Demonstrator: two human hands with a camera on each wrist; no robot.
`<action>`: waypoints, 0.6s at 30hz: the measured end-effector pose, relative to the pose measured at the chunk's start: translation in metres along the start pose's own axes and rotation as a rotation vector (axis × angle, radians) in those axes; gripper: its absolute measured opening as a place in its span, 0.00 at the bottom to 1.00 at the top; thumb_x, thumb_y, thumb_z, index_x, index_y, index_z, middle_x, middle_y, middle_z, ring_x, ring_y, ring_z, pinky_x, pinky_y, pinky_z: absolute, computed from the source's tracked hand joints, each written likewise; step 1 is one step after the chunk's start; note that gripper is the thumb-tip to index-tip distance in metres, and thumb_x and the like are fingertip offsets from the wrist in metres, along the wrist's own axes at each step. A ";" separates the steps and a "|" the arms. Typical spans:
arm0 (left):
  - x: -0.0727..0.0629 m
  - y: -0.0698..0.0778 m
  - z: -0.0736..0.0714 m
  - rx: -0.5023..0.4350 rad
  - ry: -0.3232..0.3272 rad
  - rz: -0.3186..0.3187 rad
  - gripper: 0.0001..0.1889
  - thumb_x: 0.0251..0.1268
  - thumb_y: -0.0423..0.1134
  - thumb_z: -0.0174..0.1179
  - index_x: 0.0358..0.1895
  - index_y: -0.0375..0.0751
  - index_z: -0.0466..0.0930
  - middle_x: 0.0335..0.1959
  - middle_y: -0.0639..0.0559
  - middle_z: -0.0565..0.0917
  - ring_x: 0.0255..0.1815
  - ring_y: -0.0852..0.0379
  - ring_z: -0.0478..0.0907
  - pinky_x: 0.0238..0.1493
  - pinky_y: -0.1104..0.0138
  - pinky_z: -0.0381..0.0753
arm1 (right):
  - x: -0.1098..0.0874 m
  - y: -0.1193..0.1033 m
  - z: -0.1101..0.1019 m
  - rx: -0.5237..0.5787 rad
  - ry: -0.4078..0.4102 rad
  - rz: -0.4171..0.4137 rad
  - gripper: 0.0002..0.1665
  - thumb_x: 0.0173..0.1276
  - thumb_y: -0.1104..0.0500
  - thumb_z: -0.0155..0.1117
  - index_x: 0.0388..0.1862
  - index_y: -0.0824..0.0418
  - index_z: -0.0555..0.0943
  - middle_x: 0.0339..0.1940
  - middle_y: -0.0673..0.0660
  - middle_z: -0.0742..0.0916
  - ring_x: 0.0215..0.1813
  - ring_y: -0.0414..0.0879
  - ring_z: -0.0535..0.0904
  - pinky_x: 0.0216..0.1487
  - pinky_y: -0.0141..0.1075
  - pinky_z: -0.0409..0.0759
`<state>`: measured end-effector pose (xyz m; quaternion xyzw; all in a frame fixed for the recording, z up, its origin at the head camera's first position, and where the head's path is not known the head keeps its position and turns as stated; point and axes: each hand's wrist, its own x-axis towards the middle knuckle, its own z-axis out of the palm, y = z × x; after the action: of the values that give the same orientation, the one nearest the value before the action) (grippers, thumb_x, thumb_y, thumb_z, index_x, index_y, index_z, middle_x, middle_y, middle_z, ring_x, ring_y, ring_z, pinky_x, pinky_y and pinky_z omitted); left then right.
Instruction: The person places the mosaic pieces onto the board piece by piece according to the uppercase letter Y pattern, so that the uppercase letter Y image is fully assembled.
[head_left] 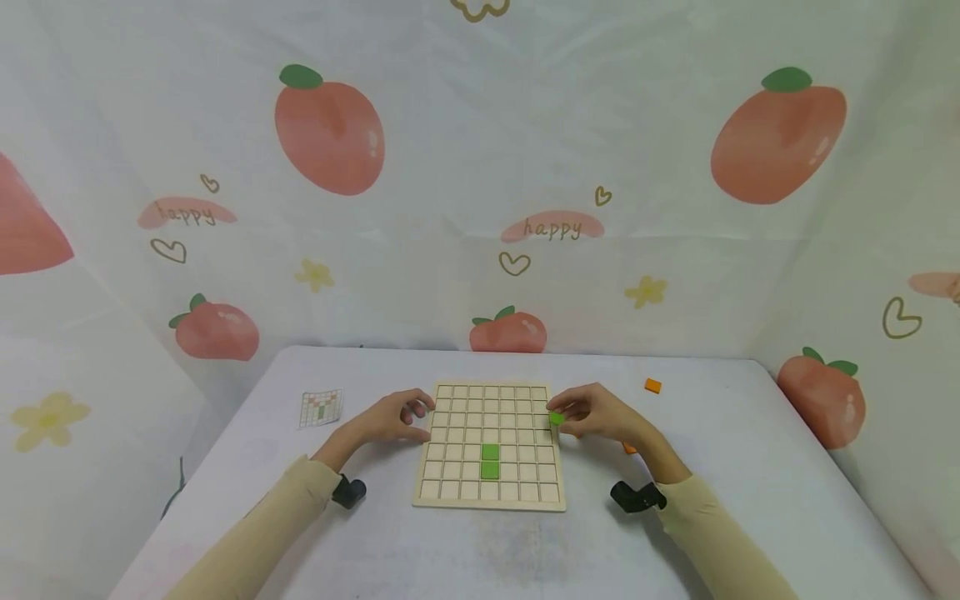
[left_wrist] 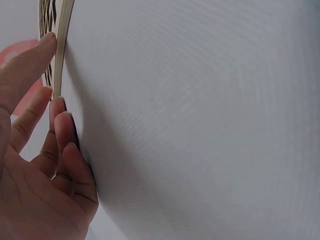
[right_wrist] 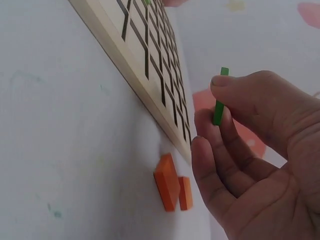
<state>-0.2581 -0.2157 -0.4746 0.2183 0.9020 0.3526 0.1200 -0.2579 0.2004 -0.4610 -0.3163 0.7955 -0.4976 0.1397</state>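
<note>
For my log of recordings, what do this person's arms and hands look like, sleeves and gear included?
The left hand and right hand are ungloved. Long beige sleeves end near the wrists, where each arm wears a small black device with a rounded end.

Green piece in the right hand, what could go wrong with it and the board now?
The right hand pinches the green piece between thumb and finger, so it might slip and fall. That hand could also bump the nearby orange pieces. The left hand, at the edge of the board, might nudge it out of place.
</note>
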 end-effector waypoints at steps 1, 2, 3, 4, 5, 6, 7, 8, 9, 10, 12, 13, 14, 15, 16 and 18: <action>0.000 0.000 0.000 0.000 0.001 0.000 0.24 0.56 0.38 0.77 0.55 0.40 0.78 0.41 0.52 0.78 0.37 0.54 0.72 0.40 0.61 0.72 | 0.001 -0.001 0.002 -0.001 -0.007 -0.004 0.20 0.63 0.71 0.72 0.54 0.75 0.82 0.50 0.65 0.86 0.47 0.56 0.84 0.47 0.36 0.81; -0.001 0.000 0.000 0.003 0.002 0.000 0.24 0.56 0.38 0.77 0.55 0.40 0.78 0.41 0.52 0.78 0.37 0.54 0.72 0.40 0.61 0.72 | 0.003 -0.002 0.004 -0.003 -0.012 -0.006 0.20 0.63 0.71 0.72 0.54 0.75 0.82 0.50 0.65 0.86 0.47 0.56 0.84 0.46 0.36 0.81; -0.001 0.001 0.000 0.004 0.003 0.001 0.24 0.56 0.37 0.77 0.55 0.40 0.78 0.41 0.52 0.78 0.37 0.54 0.71 0.40 0.61 0.72 | 0.005 -0.003 0.006 -0.009 -0.016 -0.012 0.19 0.63 0.71 0.72 0.53 0.74 0.83 0.50 0.65 0.86 0.46 0.56 0.84 0.46 0.36 0.81; -0.001 0.001 0.000 0.004 0.004 0.001 0.24 0.56 0.37 0.77 0.55 0.40 0.78 0.41 0.52 0.78 0.37 0.54 0.72 0.40 0.61 0.72 | 0.006 -0.005 0.008 -0.013 -0.022 -0.020 0.19 0.63 0.71 0.72 0.53 0.74 0.83 0.50 0.65 0.87 0.46 0.56 0.84 0.45 0.37 0.81; -0.002 0.001 0.000 0.004 0.006 -0.001 0.24 0.56 0.37 0.77 0.55 0.40 0.78 0.41 0.52 0.78 0.37 0.54 0.72 0.40 0.61 0.72 | 0.008 -0.006 0.010 -0.019 -0.027 -0.027 0.19 0.62 0.71 0.72 0.52 0.74 0.83 0.50 0.64 0.87 0.45 0.55 0.84 0.45 0.37 0.81; -0.002 0.002 0.000 0.004 0.006 -0.001 0.24 0.56 0.37 0.77 0.55 0.40 0.78 0.41 0.51 0.78 0.37 0.54 0.71 0.41 0.61 0.72 | 0.010 -0.006 0.012 -0.028 -0.032 -0.037 0.18 0.62 0.71 0.72 0.52 0.73 0.84 0.49 0.64 0.87 0.45 0.55 0.84 0.45 0.38 0.81; -0.002 0.002 0.000 0.004 0.007 -0.002 0.24 0.56 0.37 0.77 0.55 0.40 0.78 0.41 0.51 0.78 0.37 0.54 0.71 0.41 0.61 0.72 | 0.012 -0.007 0.014 -0.034 -0.036 -0.046 0.18 0.62 0.71 0.73 0.52 0.73 0.84 0.49 0.63 0.87 0.45 0.55 0.84 0.46 0.38 0.81; -0.002 0.002 0.000 0.003 0.007 -0.003 0.24 0.56 0.37 0.77 0.55 0.40 0.78 0.41 0.51 0.78 0.37 0.54 0.71 0.41 0.61 0.72 | 0.014 -0.007 0.016 -0.044 -0.038 -0.053 0.18 0.62 0.71 0.73 0.52 0.72 0.84 0.49 0.62 0.87 0.44 0.55 0.84 0.47 0.38 0.81; -0.002 0.003 -0.001 0.002 0.007 -0.005 0.24 0.56 0.37 0.77 0.55 0.40 0.78 0.41 0.51 0.78 0.37 0.54 0.71 0.41 0.61 0.72 | 0.015 -0.007 0.017 -0.051 -0.040 -0.058 0.18 0.62 0.71 0.73 0.52 0.72 0.84 0.48 0.60 0.88 0.44 0.54 0.83 0.47 0.39 0.81; -0.002 0.003 -0.001 0.001 0.007 -0.007 0.24 0.56 0.37 0.77 0.55 0.40 0.78 0.41 0.52 0.78 0.37 0.54 0.72 0.41 0.61 0.72 | 0.017 -0.008 0.019 -0.056 -0.042 -0.061 0.18 0.62 0.71 0.73 0.52 0.72 0.85 0.48 0.60 0.88 0.44 0.54 0.83 0.47 0.39 0.81; -0.002 0.002 -0.001 -0.001 0.006 -0.008 0.24 0.56 0.37 0.77 0.55 0.40 0.78 0.41 0.52 0.78 0.37 0.54 0.72 0.41 0.62 0.72 | 0.020 -0.008 0.023 -0.063 -0.041 -0.066 0.18 0.62 0.71 0.73 0.51 0.71 0.85 0.47 0.59 0.88 0.44 0.53 0.83 0.47 0.40 0.81; -0.002 0.002 -0.001 -0.003 0.005 -0.008 0.24 0.56 0.37 0.77 0.55 0.40 0.78 0.41 0.52 0.78 0.37 0.54 0.72 0.41 0.62 0.72 | 0.021 -0.008 0.025 -0.062 -0.040 -0.069 0.18 0.62 0.71 0.74 0.51 0.71 0.85 0.47 0.59 0.88 0.43 0.54 0.83 0.47 0.40 0.81; -0.002 0.002 -0.001 -0.003 0.004 -0.010 0.24 0.56 0.37 0.77 0.55 0.40 0.78 0.41 0.52 0.78 0.37 0.54 0.72 0.41 0.62 0.72 | 0.022 -0.009 0.026 -0.063 -0.038 -0.071 0.17 0.62 0.71 0.74 0.51 0.71 0.85 0.47 0.59 0.88 0.43 0.54 0.83 0.47 0.41 0.81; -0.002 0.002 -0.001 -0.005 0.004 -0.009 0.24 0.56 0.37 0.77 0.55 0.40 0.78 0.41 0.52 0.78 0.37 0.53 0.72 0.41 0.62 0.72 | 0.024 -0.009 0.028 -0.062 -0.036 -0.072 0.17 0.62 0.71 0.74 0.51 0.72 0.85 0.47 0.60 0.88 0.43 0.54 0.83 0.46 0.41 0.81; -0.002 0.003 -0.001 -0.006 0.003 -0.011 0.24 0.56 0.37 0.77 0.55 0.40 0.78 0.41 0.52 0.78 0.37 0.53 0.72 0.41 0.61 0.72 | 0.025 -0.009 0.030 -0.060 -0.035 -0.076 0.17 0.62 0.71 0.74 0.50 0.72 0.85 0.47 0.60 0.88 0.43 0.54 0.83 0.46 0.41 0.81; -0.002 0.003 -0.002 -0.006 0.003 -0.017 0.24 0.56 0.37 0.77 0.55 0.41 0.78 0.42 0.52 0.78 0.38 0.53 0.72 0.41 0.61 0.72 | 0.028 -0.009 0.033 -0.053 -0.033 -0.077 0.17 0.62 0.71 0.74 0.50 0.73 0.85 0.47 0.61 0.88 0.42 0.54 0.83 0.46 0.42 0.81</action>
<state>-0.2561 -0.2154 -0.4710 0.2098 0.9030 0.3545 0.1221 -0.2584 0.1565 -0.4657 -0.3584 0.7933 -0.4761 0.1251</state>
